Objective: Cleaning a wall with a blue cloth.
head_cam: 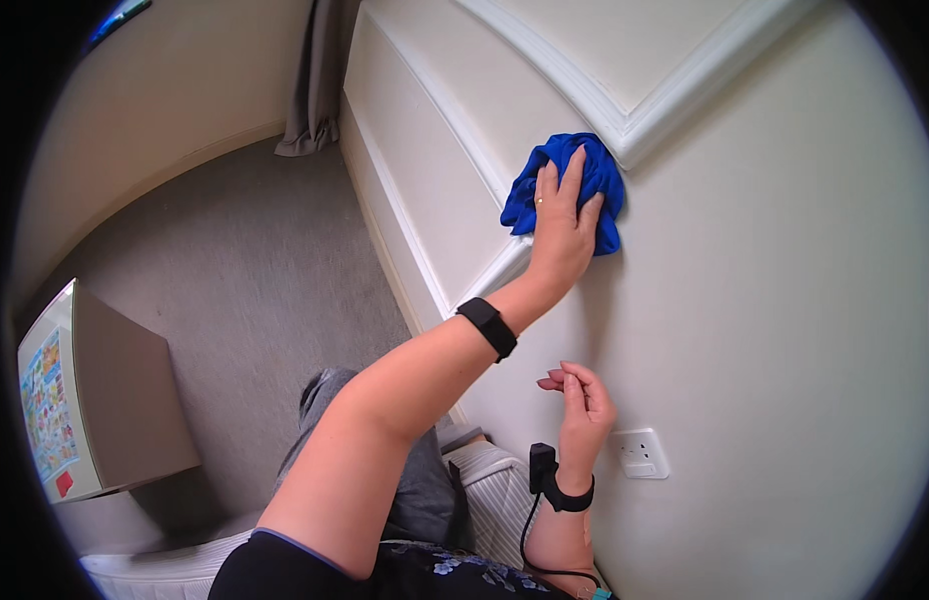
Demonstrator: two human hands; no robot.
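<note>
A crumpled blue cloth (608, 169) lies against the wall, at the corners of two white moulding frames. My left hand (566, 217) is spread over it, palm to the wall, with a ring on one finger and a black band on the wrist. Below and to the right, my right hand (588, 409) is raised beside the wall, loosely curled and holding nothing. A black strap with a small device and a cable is around that wrist. The white wall socket (644, 453) is just right of my right hand.
White moulding (412, 232) runs along the wall. A grey curtain (311, 82) hangs in the far corner above grey carpet (262, 247). At the left stands a cabinet (123, 382) with a printed sheet on it. A striped mattress (498, 484) lies below, by my legs.
</note>
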